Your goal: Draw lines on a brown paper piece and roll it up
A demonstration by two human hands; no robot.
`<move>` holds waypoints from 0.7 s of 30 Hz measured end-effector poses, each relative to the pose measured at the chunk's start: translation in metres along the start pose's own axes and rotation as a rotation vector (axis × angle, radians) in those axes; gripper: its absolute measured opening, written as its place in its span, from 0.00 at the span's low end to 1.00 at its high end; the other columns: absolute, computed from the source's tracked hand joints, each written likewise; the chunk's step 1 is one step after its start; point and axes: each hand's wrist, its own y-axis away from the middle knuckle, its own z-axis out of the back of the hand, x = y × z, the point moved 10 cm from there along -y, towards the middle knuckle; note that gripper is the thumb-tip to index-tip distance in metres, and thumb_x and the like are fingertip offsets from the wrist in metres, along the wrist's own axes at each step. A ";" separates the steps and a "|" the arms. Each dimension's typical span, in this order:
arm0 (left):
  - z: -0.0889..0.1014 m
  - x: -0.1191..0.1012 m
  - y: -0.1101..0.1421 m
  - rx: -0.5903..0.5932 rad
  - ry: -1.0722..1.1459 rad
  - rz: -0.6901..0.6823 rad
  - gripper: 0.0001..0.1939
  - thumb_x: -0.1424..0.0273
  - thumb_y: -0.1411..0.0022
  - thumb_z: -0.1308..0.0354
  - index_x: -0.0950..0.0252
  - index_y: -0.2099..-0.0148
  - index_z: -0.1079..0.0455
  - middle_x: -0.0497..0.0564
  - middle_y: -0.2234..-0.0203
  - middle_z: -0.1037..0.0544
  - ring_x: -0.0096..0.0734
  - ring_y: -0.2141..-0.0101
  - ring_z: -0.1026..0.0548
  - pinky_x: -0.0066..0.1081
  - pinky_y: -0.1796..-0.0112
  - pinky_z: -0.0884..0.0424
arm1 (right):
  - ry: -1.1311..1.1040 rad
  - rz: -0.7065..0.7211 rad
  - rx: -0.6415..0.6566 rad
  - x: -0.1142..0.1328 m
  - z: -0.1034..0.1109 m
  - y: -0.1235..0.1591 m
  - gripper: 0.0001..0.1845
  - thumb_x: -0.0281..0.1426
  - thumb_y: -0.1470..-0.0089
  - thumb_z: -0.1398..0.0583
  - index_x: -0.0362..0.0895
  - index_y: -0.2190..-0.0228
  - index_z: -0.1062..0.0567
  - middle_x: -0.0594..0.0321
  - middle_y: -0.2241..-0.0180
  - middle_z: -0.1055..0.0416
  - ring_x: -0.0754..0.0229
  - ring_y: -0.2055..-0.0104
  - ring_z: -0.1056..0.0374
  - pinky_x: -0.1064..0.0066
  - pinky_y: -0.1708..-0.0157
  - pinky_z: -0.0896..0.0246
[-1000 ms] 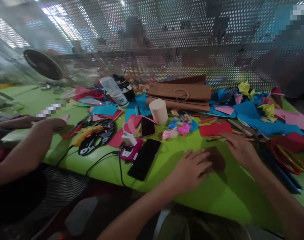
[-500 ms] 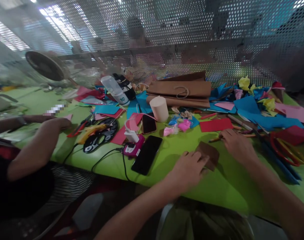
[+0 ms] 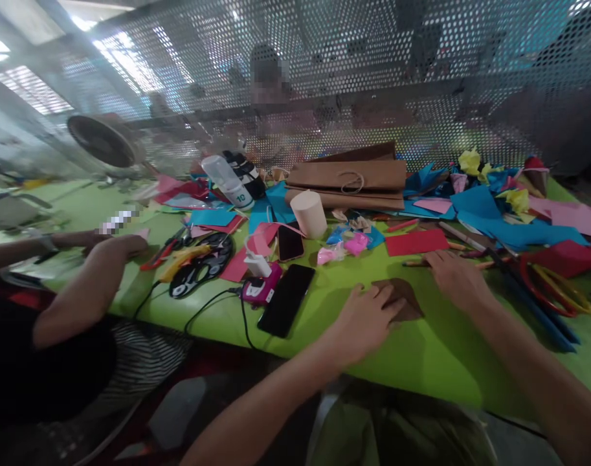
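Observation:
My left hand (image 3: 366, 320) lies palm down with its fingers spread over a small piece of brown paper (image 3: 406, 299) on the green tabletop. The hand partly covers the paper. To the right, my right hand (image 3: 453, 275) has its fingertips closed on a pencil (image 3: 414, 263) lying on the table. One end of the pencil sticks out left of the fingers. Just beyond this hand is a red paper rectangle (image 3: 416, 243).
A black phone (image 3: 286, 301) and a pink power adapter (image 3: 261, 288) with cables are left of my hands. Red-handled scissors (image 3: 542, 291) lie at right. Behind stand a cream roll (image 3: 309, 213) and folded brown paper (image 3: 348, 181). Another person's arm (image 3: 89, 275) rests at left.
The brown paper has been lowered and lies flatter under my left hand, whose fingers have spread. My right hand's fingertips have come onto the pencil. The view has shifted slightly.

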 end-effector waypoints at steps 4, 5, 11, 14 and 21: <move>-0.005 -0.007 0.003 0.032 -0.033 0.149 0.31 0.59 0.27 0.46 0.68 0.29 0.41 0.62 0.44 0.25 0.49 0.48 0.27 0.45 0.51 0.29 | 0.017 -0.004 0.014 0.003 0.001 0.000 0.23 0.19 0.38 0.49 0.41 0.45 0.26 0.50 0.57 0.25 0.52 0.60 0.28 0.65 0.67 0.46; -0.004 -0.006 0.004 0.036 -0.024 0.168 0.31 0.60 0.27 0.46 0.70 0.29 0.41 0.62 0.46 0.24 0.49 0.49 0.26 0.44 0.51 0.29 | 0.020 -0.003 0.020 0.004 0.002 0.000 0.22 0.19 0.38 0.49 0.41 0.48 0.25 0.50 0.58 0.26 0.52 0.61 0.28 0.65 0.68 0.47; 0.006 0.016 0.011 -0.064 0.096 0.104 0.24 0.61 0.23 0.54 0.56 0.29 0.40 0.54 0.33 0.32 0.45 0.36 0.34 0.48 0.39 0.37 | -0.003 0.006 0.030 0.003 0.005 0.000 0.19 0.21 0.35 0.50 0.41 0.50 0.24 0.50 0.52 0.25 0.55 0.62 0.28 0.66 0.68 0.46; -0.002 0.023 0.016 -0.032 0.115 0.013 0.24 0.59 0.22 0.56 0.49 0.28 0.43 0.48 0.27 0.42 0.42 0.31 0.41 0.51 0.35 0.42 | -0.018 0.037 0.033 0.004 0.003 0.003 0.24 0.18 0.38 0.50 0.42 0.45 0.26 0.51 0.52 0.23 0.53 0.57 0.27 0.66 0.64 0.43; -0.007 0.012 0.022 -0.030 0.020 0.151 0.29 0.52 0.25 0.53 0.54 0.28 0.41 0.58 0.33 0.34 0.50 0.39 0.32 0.56 0.40 0.38 | 0.020 0.076 0.057 0.008 0.000 0.009 0.17 0.20 0.39 0.47 0.41 0.55 0.23 0.51 0.57 0.25 0.53 0.61 0.29 0.65 0.67 0.46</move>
